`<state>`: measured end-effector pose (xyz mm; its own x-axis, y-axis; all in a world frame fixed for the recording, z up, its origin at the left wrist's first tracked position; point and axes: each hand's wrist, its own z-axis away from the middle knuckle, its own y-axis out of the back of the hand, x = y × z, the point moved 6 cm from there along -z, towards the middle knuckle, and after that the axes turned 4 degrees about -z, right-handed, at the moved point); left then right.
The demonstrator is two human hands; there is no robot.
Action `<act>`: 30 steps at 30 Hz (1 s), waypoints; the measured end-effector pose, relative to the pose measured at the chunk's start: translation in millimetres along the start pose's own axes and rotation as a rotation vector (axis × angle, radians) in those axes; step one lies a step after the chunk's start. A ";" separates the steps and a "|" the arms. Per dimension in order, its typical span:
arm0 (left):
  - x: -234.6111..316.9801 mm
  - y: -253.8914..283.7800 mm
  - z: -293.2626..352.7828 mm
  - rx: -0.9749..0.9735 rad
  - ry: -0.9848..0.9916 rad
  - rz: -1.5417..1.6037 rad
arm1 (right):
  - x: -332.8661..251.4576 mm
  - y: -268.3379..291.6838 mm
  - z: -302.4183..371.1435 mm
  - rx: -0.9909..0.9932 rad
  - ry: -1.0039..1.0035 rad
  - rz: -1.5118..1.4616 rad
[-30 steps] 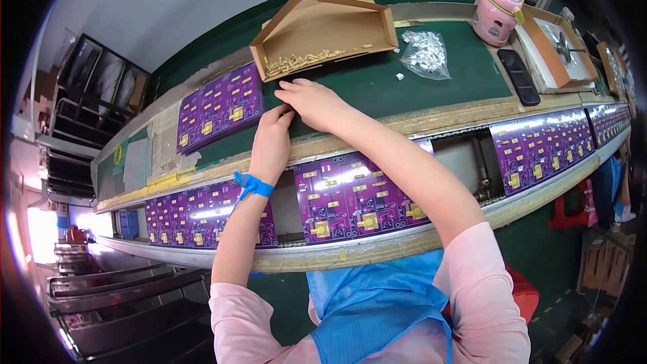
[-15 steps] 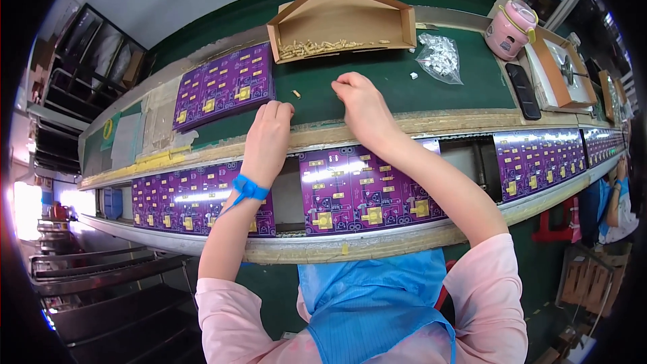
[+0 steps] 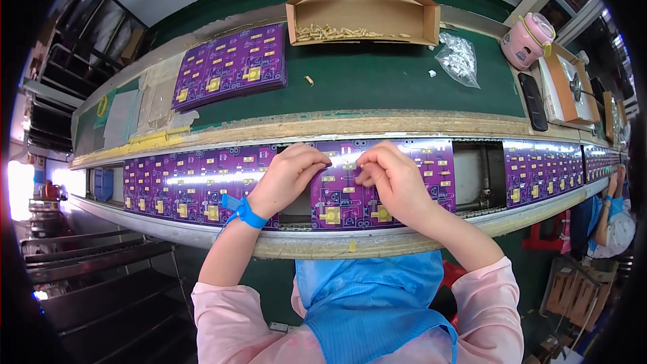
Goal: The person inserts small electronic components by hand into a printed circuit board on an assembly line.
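Observation:
Both hands are over a purple circuit board (image 3: pixel 337 195) on the rail track in front of me. My left hand (image 3: pixel 287 178), with a blue band at its wrist, has thumb and forefinger pinched above the board's upper left part. My right hand (image 3: pixel 400 185) has its fingers curled together a little farther right over the same board. Whatever either hand holds is too small or hidden to make out. Behind the track, an open cardboard box (image 3: pixel 367 10) contains many small tan cylindrical parts (image 3: pixel 337 32). One similar part (image 3: pixel 309 81) lies alone on the green bench top.
Stacked purple boards (image 3: pixel 229 67) sit at the back left. More boards lie along the track, left (image 3: pixel 195 182) and right (image 3: pixel 542 170). A bag of white pieces (image 3: pixel 458 61), a black phone (image 3: pixel 533 101) and a pink pot (image 3: pixel 529 40) are to the right. Another person (image 3: pixel 612 222) works far right.
Both hands have come back toward me from the green bench top to the board on the track. The view has shifted slightly.

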<state>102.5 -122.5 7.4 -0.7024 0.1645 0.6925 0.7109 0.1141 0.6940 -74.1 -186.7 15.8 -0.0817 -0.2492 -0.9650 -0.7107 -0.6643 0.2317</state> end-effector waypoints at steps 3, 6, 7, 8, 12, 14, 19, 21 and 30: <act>-2.5 -2.8 -0.5 -0.016 -0.017 0.010 | 10.1 -8.3 0.9 -0.058 -0.073 -0.055; -3.2 0.0 0.5 0.015 -0.019 -0.003 | 14.7 -10.4 0.1 -0.053 -0.100 0.020; -4.5 -0.2 1.0 0.018 -0.015 0.000 | 16.6 -10.7 0.0 -0.047 -0.114 0.017; -6.8 -0.6 1.2 0.016 -0.002 0.008 | 18.6 -11.0 0.2 -0.040 -0.127 0.014; -7.1 -2.2 -0.7 -0.003 -0.011 0.042 | 21.1 -13.0 1.2 -0.037 -0.114 0.032; -8.6 -4.3 -0.4 -0.005 -0.028 0.039 | 22.3 -12.8 1.6 -0.013 -0.152 0.008; -2.2 -4.9 -1.4 -0.005 -0.052 0.009 | 28.4 -11.4 2.5 0.053 -0.163 -0.055; 5.8 -7.6 0.3 -0.031 -0.134 -0.063 | 29.5 -11.4 2.4 0.064 -0.166 -0.072; 2.1 -7.6 -0.3 0.005 -0.131 -0.070 | 24.1 -9.5 -0.4 0.094 -0.090 -0.002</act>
<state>95.6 -123.4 3.6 -0.7399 0.2827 0.6105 0.6607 0.1347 0.7384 -69.0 -186.8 -9.6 -0.1395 -0.1807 -0.9736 -0.7728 -0.5949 0.2211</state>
